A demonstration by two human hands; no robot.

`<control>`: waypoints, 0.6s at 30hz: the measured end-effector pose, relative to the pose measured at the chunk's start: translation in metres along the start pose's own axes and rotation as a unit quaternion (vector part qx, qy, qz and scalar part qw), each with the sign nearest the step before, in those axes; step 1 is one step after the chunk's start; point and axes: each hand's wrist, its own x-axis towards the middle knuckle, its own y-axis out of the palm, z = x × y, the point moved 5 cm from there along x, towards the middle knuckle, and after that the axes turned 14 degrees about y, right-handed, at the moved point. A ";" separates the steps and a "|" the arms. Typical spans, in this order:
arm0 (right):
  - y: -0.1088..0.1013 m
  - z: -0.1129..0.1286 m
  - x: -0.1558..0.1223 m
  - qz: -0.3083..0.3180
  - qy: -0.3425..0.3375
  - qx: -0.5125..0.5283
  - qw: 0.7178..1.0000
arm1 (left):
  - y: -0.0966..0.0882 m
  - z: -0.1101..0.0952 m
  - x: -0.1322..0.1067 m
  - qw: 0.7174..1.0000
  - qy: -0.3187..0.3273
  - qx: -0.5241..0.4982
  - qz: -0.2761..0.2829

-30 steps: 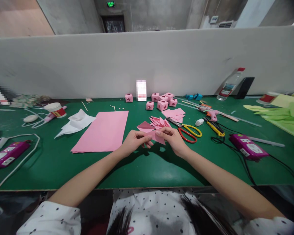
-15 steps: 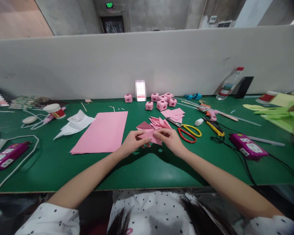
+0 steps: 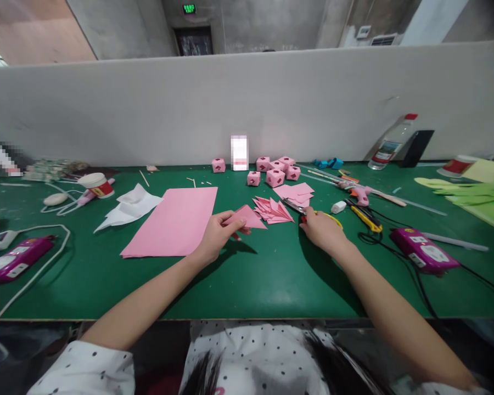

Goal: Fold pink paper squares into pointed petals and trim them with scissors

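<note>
My left hand (image 3: 222,233) pinches a folded pink paper triangle (image 3: 249,217) above the table, its tip pointing right. On the handles of the scissors (image 3: 333,219), one red and one yellow, my right hand (image 3: 321,226) is closed, covering most of the red loop. The scissor blades point up and left, beside loose pink paper squares (image 3: 296,192). Between my hands lies a pile of folded pink paper pieces (image 3: 273,209). A stack of larger pink sheets (image 3: 173,219) rests left of my left hand.
Several pink paper cubes (image 3: 275,177) and a lit phone (image 3: 239,153) stand by the grey partition (image 3: 148,109). To the right lie a white eraser-like block (image 3: 338,207), a yellow cutter (image 3: 366,218), a pink glue gun (image 3: 360,195) and a purple power box (image 3: 423,250). Crumpled white paper (image 3: 129,206) is left.
My right hand has let go of the pink paper and moved right onto the scissors. My left hand keeps the paper. The other person's hand at the far right has gone from view.
</note>
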 end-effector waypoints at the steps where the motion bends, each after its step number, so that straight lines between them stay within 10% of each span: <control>1: 0.001 -0.001 0.002 -0.009 0.005 -0.002 1.000 | 0.000 0.000 0.000 1.000 0.004 -0.001 -0.001; 10: -0.001 -0.014 0.003 -0.089 0.070 -0.039 0.993 | -0.001 -0.006 0.000 1.000 0.015 -0.007 -0.010; 18: 0.008 -0.018 0.012 -0.021 0.007 -0.024 0.999 | -0.001 -0.007 -0.001 1.000 0.026 0.003 -0.008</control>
